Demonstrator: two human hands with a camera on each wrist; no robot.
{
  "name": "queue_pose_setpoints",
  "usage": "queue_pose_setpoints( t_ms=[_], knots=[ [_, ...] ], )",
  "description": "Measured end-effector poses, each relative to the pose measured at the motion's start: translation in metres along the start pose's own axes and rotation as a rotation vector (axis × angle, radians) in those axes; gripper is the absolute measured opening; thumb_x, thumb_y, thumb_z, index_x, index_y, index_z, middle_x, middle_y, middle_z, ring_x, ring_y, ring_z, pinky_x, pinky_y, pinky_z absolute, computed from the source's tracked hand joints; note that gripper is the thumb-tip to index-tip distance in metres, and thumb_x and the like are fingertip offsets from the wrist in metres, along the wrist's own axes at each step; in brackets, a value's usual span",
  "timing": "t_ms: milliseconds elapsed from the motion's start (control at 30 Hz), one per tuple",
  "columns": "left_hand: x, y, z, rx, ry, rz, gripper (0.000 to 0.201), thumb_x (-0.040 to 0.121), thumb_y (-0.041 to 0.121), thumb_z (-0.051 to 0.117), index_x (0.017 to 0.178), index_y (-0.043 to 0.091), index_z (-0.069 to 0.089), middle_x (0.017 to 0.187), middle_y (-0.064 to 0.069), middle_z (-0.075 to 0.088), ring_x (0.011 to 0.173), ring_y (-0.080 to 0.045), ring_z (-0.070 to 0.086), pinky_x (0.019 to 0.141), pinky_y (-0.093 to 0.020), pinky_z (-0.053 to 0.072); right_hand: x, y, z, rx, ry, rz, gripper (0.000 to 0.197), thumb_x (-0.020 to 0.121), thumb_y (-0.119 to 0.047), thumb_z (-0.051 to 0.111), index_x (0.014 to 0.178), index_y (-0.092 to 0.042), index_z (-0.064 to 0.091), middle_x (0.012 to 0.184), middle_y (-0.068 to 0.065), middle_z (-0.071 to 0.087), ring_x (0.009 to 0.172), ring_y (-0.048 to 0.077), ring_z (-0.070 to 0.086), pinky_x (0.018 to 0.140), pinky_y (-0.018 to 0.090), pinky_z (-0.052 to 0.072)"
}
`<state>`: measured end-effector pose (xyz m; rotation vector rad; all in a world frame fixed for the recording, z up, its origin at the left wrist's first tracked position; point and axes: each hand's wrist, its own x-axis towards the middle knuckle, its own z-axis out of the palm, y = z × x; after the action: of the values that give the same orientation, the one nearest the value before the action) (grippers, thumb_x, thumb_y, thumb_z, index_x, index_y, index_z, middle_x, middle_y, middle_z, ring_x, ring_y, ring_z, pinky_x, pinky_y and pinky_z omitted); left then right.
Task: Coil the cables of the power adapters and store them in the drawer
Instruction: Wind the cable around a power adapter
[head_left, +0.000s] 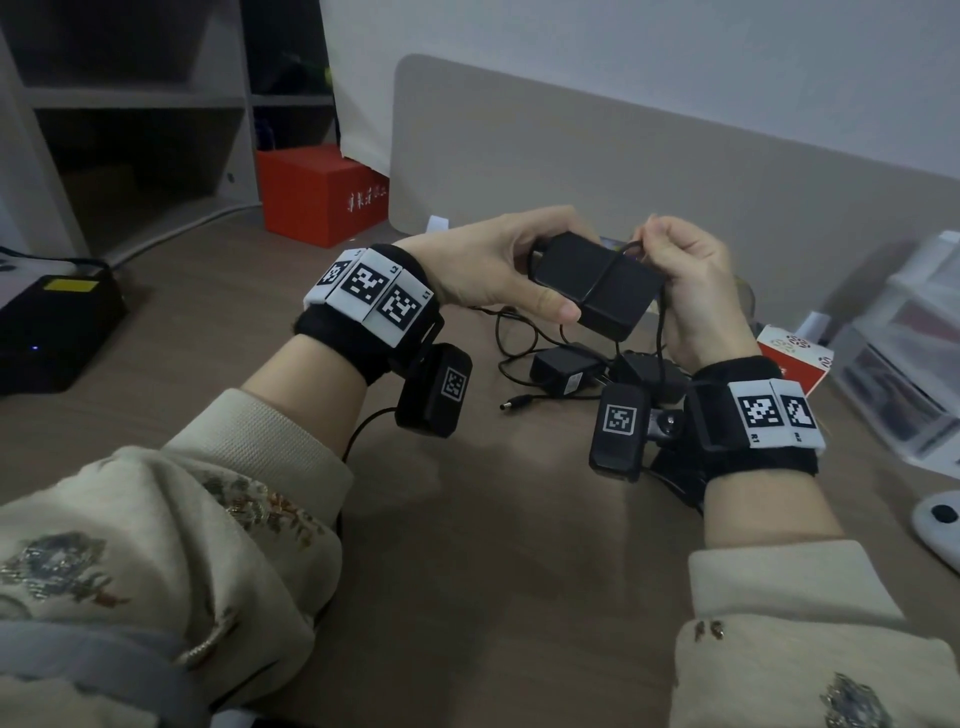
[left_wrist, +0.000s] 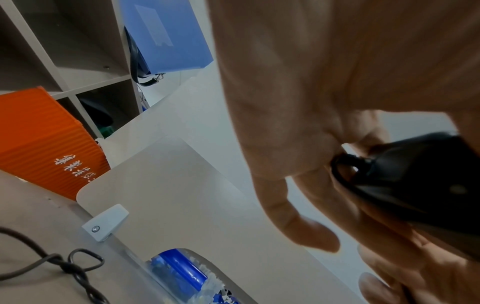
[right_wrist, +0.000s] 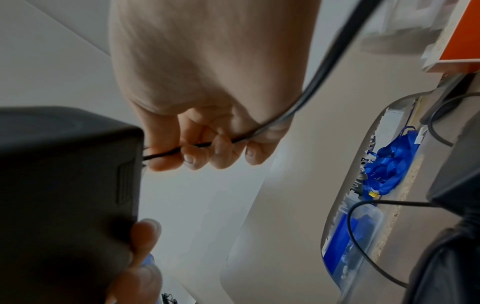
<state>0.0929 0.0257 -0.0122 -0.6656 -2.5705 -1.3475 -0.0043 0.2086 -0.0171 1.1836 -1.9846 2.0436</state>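
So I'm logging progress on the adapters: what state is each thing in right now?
Held adapter: lifted, gripped by left hand.
Its cable: one turn across the body, pinched by right hand.
Small adapters on the desk: cables loose, uncoiled.
Clear drawer unit: appears closed.

Office: desk (head_left: 467, 545) with divider panel (head_left: 649, 171)

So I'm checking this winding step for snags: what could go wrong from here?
Two risks. The cable that the right hand pinches hangs down into the loose adapters on the desk, so further winding could snag or drag them. Also, the left hand holds the raised adapter by one end only; a hard tug on the cable might twist it loose.
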Motion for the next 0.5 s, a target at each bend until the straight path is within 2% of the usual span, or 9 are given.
queue_pose_setpoints(
  t_ms=[67,133,167,267,333,367,433,500],
  knots=[
    [0.000,0.000,-0.001,0.009,0.019,0.012,0.055,0.079,0.014,0.076,0.122,-0.005,0.047,0.106,-0.016,0.053,0.092,-0.011,0.055,0.081,-0.019,0.047,0.000,0.000,0.000,0.014,-0.009,0.000,0.031,0.089,-0.040,0.054,0.063,-0.030,0.069,0.069,0.004,0.049,0.067,0.018,0.037,0.061,0.028,0.030],
    [0.000,0.001,-0.002,0.001,0.046,0.030,0.048,0.080,0.007,0.072,0.120,-0.003,0.047,0.102,-0.009,0.053,0.088,-0.003,0.054,0.079,-0.015,0.045,0.001,0.001,-0.001,0.022,-0.036,0.013,0.033,0.091,-0.034,0.052,0.062,-0.029,0.067,0.066,-0.005,0.053,0.066,0.014,0.040,0.059,0.026,0.032],
    [0.000,0.002,-0.002,-0.006,0.058,0.042,0.046,0.080,0.005,0.071,0.119,-0.002,0.046,0.100,-0.005,0.053,0.086,0.000,0.054,0.078,-0.014,0.044,0.001,0.001,0.000,0.016,-0.051,0.019,0.033,0.093,-0.029,0.050,0.063,-0.027,0.065,0.068,-0.005,0.054,0.068,0.015,0.042,0.059,0.026,0.032],
    [0.000,0.002,-0.001,-0.024,0.107,0.074,0.044,0.083,-0.002,0.069,0.119,-0.002,0.044,0.098,-0.001,0.053,0.084,0.006,0.055,0.076,-0.011,0.043,0.001,0.000,0.004,-0.039,-0.099,0.032,0.026,0.100,-0.017,0.047,0.077,-0.017,0.061,0.084,0.012,0.056,0.079,0.022,0.048,0.063,0.027,0.040],
    [-0.001,0.004,-0.002,-0.025,0.156,0.086,0.041,0.084,-0.004,0.067,0.118,-0.001,0.044,0.098,0.000,0.053,0.084,0.007,0.056,0.076,-0.011,0.044,0.000,-0.002,0.006,-0.041,-0.112,0.064,0.025,0.100,-0.010,0.046,0.084,-0.015,0.064,0.083,0.010,0.063,0.074,0.018,0.057,0.062,0.023,0.046],
    [-0.001,0.004,-0.002,-0.026,0.186,0.088,0.039,0.085,-0.003,0.067,0.117,0.000,0.044,0.098,0.001,0.053,0.084,0.007,0.057,0.077,-0.012,0.045,0.000,-0.001,0.007,-0.046,-0.118,0.079,0.027,0.099,-0.007,0.045,0.086,-0.017,0.067,0.078,0.004,0.064,0.068,0.012,0.057,0.059,0.021,0.045],
    [-0.002,0.006,-0.002,-0.008,0.288,0.074,0.035,0.087,0.003,0.069,0.115,0.005,0.047,0.096,0.005,0.054,0.082,0.008,0.057,0.075,-0.012,0.045,-0.001,0.003,0.010,-0.106,-0.144,0.102,0.032,0.099,-0.005,0.045,0.081,-0.018,0.067,0.063,-0.004,0.055,0.055,0.007,0.043,0.052,0.020,0.033],
    [-0.001,0.006,-0.001,0.027,0.426,0.048,0.033,0.087,0.009,0.072,0.112,0.007,0.050,0.092,0.007,0.054,0.077,0.009,0.056,0.071,-0.011,0.045,-0.001,0.008,0.015,-0.207,-0.193,0.123,0.030,0.101,-0.010,0.045,0.081,-0.018,0.065,0.059,-0.003,0.046,0.053,0.007,0.037,0.051,0.020,0.030]
  ],
)
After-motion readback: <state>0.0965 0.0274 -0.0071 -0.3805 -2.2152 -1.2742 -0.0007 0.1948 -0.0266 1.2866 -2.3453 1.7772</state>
